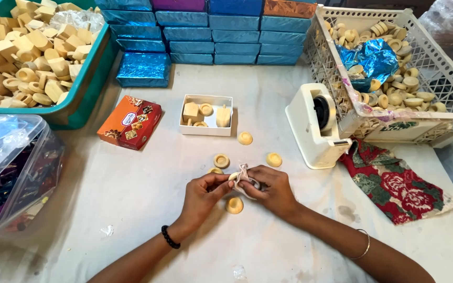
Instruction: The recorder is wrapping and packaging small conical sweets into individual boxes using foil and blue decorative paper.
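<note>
My left hand (201,194) and my right hand (271,188) meet over the white cloth-covered table (132,209), both pinching a small white string bundle (243,175) wrapped on a small wooden piece. A round wooden cup (234,205) lies just below my fingers. Three more round pieces lie beyond them: one (221,160), one (274,159), one (245,138). Farther back stands an open white box (206,115) with a few wooden pieces inside.
An orange printed box (130,122) lies left of the white box. Stacked blue foil boxes (205,36) line the back. A teal bin (32,52) of wooden parts, a white basket (394,68) of discs, a white tape dispenser (315,126), a floral cloth (394,183) and plastic-wrapped goods (11,167) surround the area.
</note>
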